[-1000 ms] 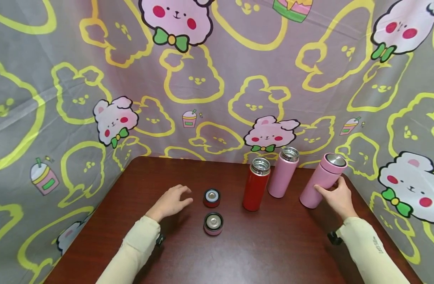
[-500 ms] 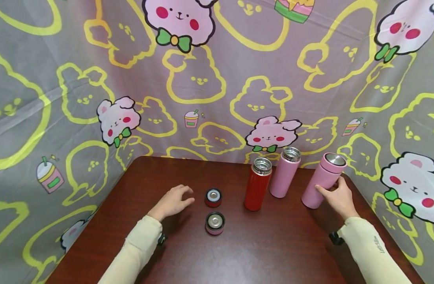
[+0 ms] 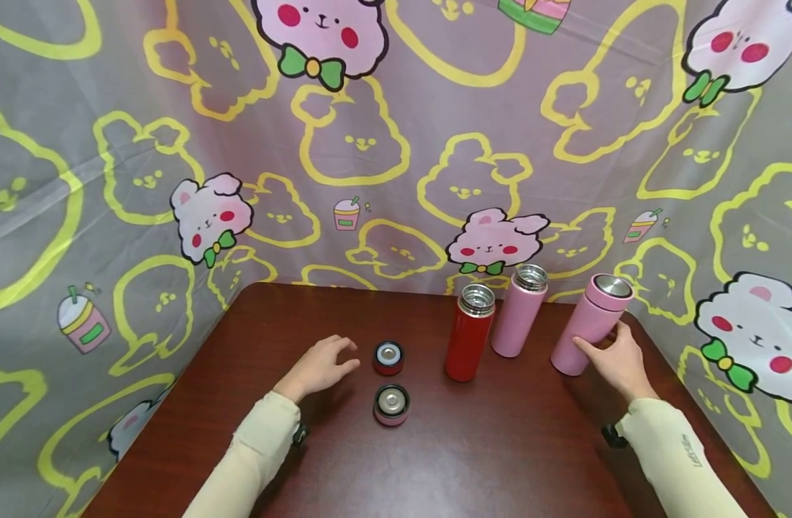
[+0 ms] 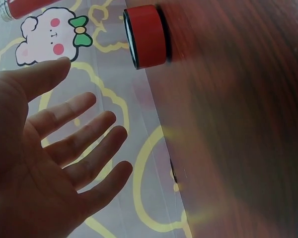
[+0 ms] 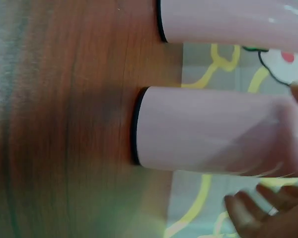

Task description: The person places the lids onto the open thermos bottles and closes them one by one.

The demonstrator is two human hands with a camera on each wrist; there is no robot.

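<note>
My right hand (image 3: 618, 360) is around a lidded pink thermos bottle (image 3: 586, 327) that stands at the right of the table. In the right wrist view the thumb overlaps one edge of this bottle (image 5: 203, 131), while the blurred fingers (image 5: 243, 210) show a gap from the opposite edge. The left hand (image 3: 321, 367) hovers with spread, relaxed fingers beside an upturned red cap (image 3: 388, 358); nothing is in its palm (image 4: 44, 163). Nearer the front lies an upturned pink cap (image 3: 392, 405). A red thermos (image 3: 468, 338) and another pink thermos (image 3: 519, 316) stand lidless, their steel mouths bare.
Behind the dark wooden table (image 3: 473, 460) hangs a patterned curtain (image 3: 383, 194), which also encloses both sides. The lidless bottles stand close together, between the caps and the lidded bottle.
The left hand has edged slightly right toward the red cap. My right hand, the bottles and the caps keep their places; the head view has shifted a little.
</note>
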